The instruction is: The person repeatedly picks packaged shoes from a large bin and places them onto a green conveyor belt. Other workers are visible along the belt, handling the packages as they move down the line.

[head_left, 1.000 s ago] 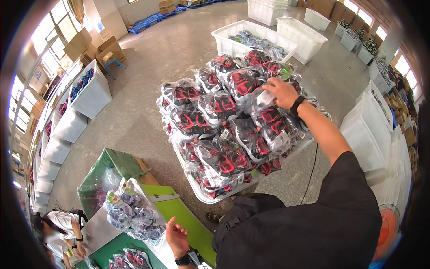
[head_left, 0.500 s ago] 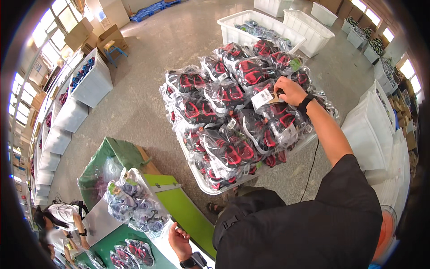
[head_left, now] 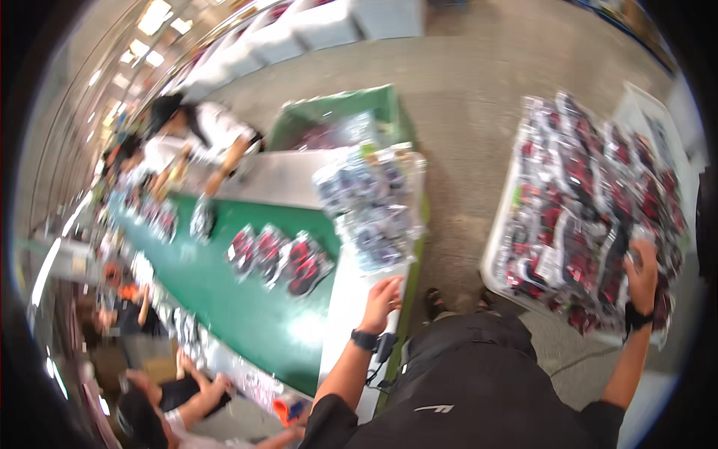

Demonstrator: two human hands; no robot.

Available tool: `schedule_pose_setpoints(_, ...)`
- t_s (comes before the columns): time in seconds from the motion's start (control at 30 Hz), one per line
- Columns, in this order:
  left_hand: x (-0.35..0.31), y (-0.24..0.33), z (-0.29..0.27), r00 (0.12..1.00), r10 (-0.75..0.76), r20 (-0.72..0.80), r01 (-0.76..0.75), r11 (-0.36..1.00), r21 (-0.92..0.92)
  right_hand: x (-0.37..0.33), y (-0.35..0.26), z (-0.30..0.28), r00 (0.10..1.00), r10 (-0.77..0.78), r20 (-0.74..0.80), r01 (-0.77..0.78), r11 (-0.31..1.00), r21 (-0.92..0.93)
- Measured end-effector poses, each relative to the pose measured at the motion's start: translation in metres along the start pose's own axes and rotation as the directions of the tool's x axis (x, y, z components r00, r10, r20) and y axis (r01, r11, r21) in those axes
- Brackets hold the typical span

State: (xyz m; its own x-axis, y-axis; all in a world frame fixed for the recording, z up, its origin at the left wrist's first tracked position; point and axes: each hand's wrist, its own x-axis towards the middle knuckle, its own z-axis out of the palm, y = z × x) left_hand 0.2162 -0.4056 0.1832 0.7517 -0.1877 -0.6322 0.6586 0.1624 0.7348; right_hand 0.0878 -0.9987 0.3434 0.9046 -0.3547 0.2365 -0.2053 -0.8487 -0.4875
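Observation:
My left hand (head_left: 384,301) hangs over the white end of the packing table, fingers loosely bent and apart, holding nothing. Just beyond it lies a pile of bagged blue-grey shoes (head_left: 374,239). At the right, my right hand (head_left: 642,277) is bent at the near right side of a heap of bagged black-and-red shoes (head_left: 561,202). Its fingers appear closed on a bagged pair of shoes, though motion blur softens the grip. The heap rises above the rim of a white crate (head_left: 490,258).
Three bagged black-and-red shoe bundles (head_left: 271,254) lie on the green table surface (head_left: 232,299). A green bin (head_left: 400,112) stands past the table's far end. Co-workers (head_left: 209,142) work along both sides. White tubs (head_left: 321,26) line the back.
My view has swung left, bringing the green table to the middle and the shoe heap to the right. My right hand has come from the heap's middle toward its near edge.

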Motion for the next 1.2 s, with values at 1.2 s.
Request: schedule_pose_setpoints(1.2, 0.168, -0.006, -0.29, 0.404, -0.05, -0.914, -0.454, 0.856, -0.247, -0.034, -0.253, 0.199, 0.579, -0.412, 0.703, 0.351, 0.905, 0.241)
